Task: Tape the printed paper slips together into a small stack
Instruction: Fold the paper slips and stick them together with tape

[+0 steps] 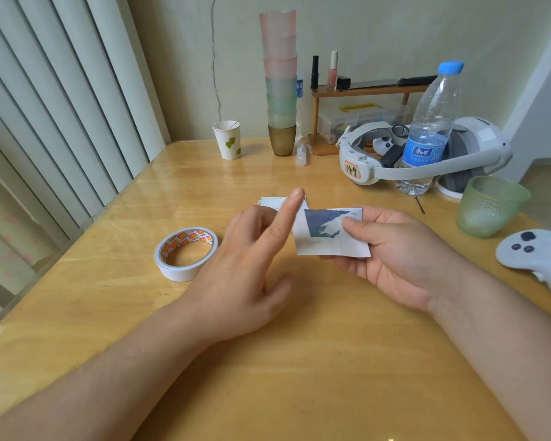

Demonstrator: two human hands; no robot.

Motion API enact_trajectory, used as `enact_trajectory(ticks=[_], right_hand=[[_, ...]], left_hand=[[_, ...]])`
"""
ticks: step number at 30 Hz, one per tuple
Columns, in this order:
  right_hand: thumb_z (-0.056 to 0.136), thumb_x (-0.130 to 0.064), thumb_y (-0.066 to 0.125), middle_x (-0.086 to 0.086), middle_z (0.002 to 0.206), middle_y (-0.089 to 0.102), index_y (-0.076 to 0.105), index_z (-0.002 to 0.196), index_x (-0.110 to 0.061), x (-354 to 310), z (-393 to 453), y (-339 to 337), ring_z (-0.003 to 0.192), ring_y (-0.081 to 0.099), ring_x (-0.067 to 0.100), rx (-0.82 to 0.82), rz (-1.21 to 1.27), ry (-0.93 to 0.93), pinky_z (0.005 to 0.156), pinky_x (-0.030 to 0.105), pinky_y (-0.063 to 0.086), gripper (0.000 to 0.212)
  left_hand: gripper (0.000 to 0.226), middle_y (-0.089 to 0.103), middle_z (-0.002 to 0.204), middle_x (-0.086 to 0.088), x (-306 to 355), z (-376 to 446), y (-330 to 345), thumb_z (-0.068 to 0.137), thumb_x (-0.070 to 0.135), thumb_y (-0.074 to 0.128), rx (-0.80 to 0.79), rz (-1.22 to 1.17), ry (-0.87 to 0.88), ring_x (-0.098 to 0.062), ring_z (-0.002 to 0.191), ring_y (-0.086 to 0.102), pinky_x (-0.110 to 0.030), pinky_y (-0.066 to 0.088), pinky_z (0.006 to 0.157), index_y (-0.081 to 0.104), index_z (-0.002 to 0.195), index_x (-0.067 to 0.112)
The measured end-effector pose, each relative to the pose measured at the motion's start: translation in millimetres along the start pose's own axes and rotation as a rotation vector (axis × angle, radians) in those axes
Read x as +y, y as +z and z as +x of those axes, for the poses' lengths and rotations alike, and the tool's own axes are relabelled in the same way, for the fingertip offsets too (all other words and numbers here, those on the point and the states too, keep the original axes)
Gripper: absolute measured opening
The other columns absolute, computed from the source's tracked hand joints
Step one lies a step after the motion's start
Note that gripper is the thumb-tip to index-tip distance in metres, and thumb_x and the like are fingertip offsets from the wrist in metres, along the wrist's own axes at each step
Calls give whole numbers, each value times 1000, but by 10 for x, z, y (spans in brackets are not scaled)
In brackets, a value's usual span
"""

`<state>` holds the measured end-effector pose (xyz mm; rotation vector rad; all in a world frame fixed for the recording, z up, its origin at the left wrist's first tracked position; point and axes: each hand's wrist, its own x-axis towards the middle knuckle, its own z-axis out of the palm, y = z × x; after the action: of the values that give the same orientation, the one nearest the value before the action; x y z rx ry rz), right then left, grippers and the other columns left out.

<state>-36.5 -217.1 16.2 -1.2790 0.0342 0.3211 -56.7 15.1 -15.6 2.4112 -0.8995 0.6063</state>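
My right hand [392, 249] pinches a printed paper slip [328, 237], white with a blue-grey picture, thumb on top and fingers below, holding it just above the wooden table [299, 361]. My left hand [252, 265] hovers to its left with the index finger stretched out and raised beside the slip's left edge, holding nothing. More white slips [272, 201] lie on the table behind my left hand, mostly hidden by it. A roll of white double-sided tape [186, 253] with an orange-printed core lies on the table left of my left hand.
At the back stand a paper cup [228, 140], a tall stack of plastic cups [280, 84], a small wooden shelf [363, 90], a VR headset [427, 154] and a water bottle [430, 128]. A green cup [490, 206] and a white controller [535, 249] sit at the right. Vertical blinds line the left edge.
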Motion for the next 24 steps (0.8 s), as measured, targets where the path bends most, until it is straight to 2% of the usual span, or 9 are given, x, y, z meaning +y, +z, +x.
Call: enact_trajectory(ticks=[2,4,6,8,10,13,18,21,24], right_hand=[[106,-9,52,15,110,78,66,126,-6,7,4,7,85,77,22,14,-30,-17,61,28,58,25],[106,-10,51,14,111,78,65,127,-7,15,0,24,88,76,22,16,-46,-36,62,29,58,25],[107,-10,51,13,111,78,65,127,-8,21,-5,47,93,75,23,16,-70,-56,65,31,58,25],[106,-10,52,13,111,78,65,126,-8,30,-9,64,98,75,27,15,-96,-73,74,38,59,24],[105,-11,53,15,111,78,66,125,-7,35,-14,75,103,74,31,13,-104,-82,85,45,58,24],[105,-13,54,15,110,78,69,121,-7,32,-20,65,96,74,26,7,-124,-86,77,39,59,23],[105,-16,53,11,105,79,73,114,-11,-47,-66,17,88,74,20,-68,-261,-93,73,36,60,22],[103,-23,60,-3,92,80,75,107,-24,-181,-52,-215,80,73,16,114,-710,-295,77,34,58,16],[94,-34,70,-16,87,73,75,98,-36,-319,-31,-516,84,66,2,360,-1200,-403,74,22,47,7]], left_hand=[[110,44,125,4,1,-16,-1,77,20,59,-14,-253,-141,-21,119,47,-42,49,103,-4,164,47],[108,51,129,0,27,3,6,70,24,56,0,-662,-308,-24,124,51,-49,50,107,9,164,47],[101,66,132,-6,54,54,22,70,18,62,34,-1114,-520,-24,121,62,-46,52,103,27,164,33],[70,72,131,-8,114,115,23,85,16,57,-17,-1323,-629,-21,111,67,-37,56,91,48,154,19],[43,72,131,-8,171,124,37,96,23,54,-97,-1285,-614,-21,108,67,-33,58,87,67,137,15],[26,75,110,-8,181,113,78,103,21,58,-66,-1210,-649,-18,90,66,-31,59,80,80,115,15],[34,72,88,-11,172,133,74,108,14,50,5,-1197,-736,-19,78,63,-29,58,73,83,98,10],[34,69,82,-14,164,139,50,108,14,50,29,-1207,-770,-23,76,62,-28,57,69,80,94,9],[32,67,81,-18,142,146,48,108,14,51,75,-1220,-802,-25,75,62,-29,57,68,76,92,3]])
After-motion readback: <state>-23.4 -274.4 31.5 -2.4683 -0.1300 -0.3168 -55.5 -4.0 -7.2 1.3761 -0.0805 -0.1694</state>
